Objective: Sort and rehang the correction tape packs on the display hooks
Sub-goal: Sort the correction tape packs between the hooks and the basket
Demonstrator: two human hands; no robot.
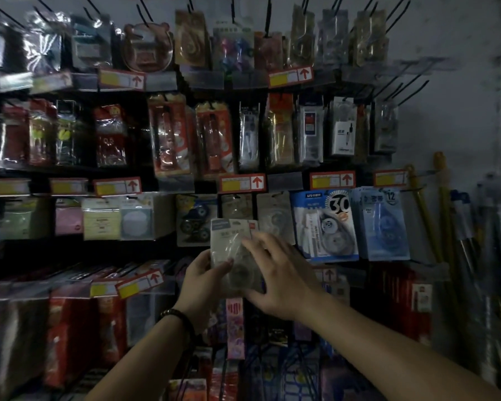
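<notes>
While two hands meet before the display rack's third row, one clear correction tape pack (235,256) is held between them, below its hooks. Left hand (203,273): thumb and fingers pinch the pack's left edge. Right hand (275,273): fingers (253,241) spread across its front, thumb under the bottom edge. Two blue packs, marked 30 (324,225) and 12 (383,224), hang at that row's right end.

The pack (234,250) is clear over pale grey; price tags (243,182) are red, white and yellow; hooks (268,15) are black.
</notes>
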